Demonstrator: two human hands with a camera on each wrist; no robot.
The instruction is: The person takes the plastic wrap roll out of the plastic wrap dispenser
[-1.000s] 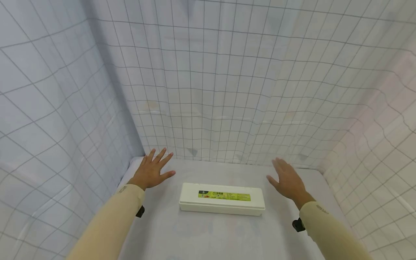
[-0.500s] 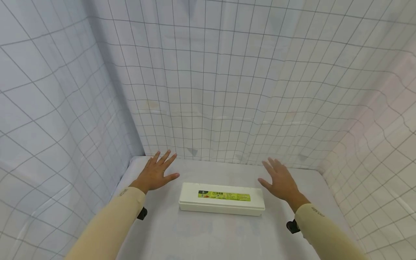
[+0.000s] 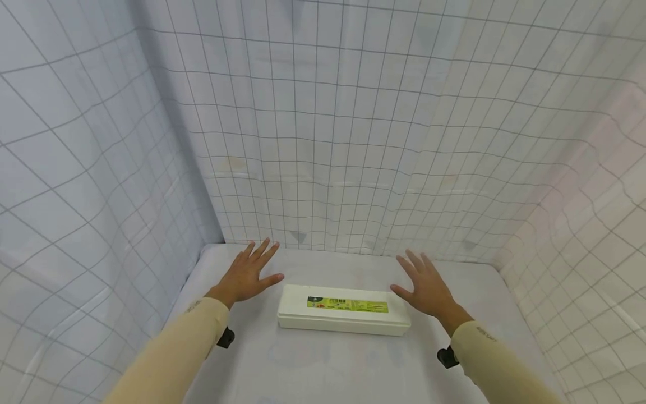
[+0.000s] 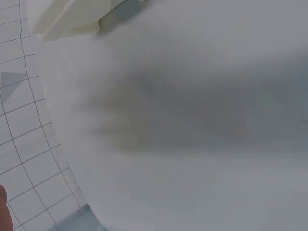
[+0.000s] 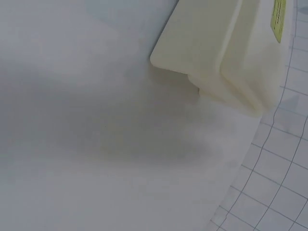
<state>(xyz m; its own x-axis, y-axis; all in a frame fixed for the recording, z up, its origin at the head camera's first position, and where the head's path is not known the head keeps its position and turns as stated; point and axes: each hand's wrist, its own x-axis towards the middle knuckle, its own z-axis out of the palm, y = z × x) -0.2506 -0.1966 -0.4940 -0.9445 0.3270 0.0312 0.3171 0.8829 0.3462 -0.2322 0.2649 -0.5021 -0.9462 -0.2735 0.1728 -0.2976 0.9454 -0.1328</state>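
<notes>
A long white lidded box with a yellow-green label lies lengthwise across the middle of the table in the head view. My left hand hovers beyond its left end, fingers spread and thumb toward the box. On the other side, my right hand is held with fingers spread, its thumb close to the box's right end. Neither hand holds anything. The left wrist view catches one corner of the box and a fingertip. In the right wrist view the box's end shows, with no fingers visible.
The white-covered table carries soft shadows of the arms. Behind it hangs a white grid-patterned curtain, with similar sheets at left and right. Small black devices sit under the left wrist and right wrist.
Both hands have moved inward, toward the ends of the box, the right one farther. The right hand's fingers have spread apart. The box has stayed in place.
</notes>
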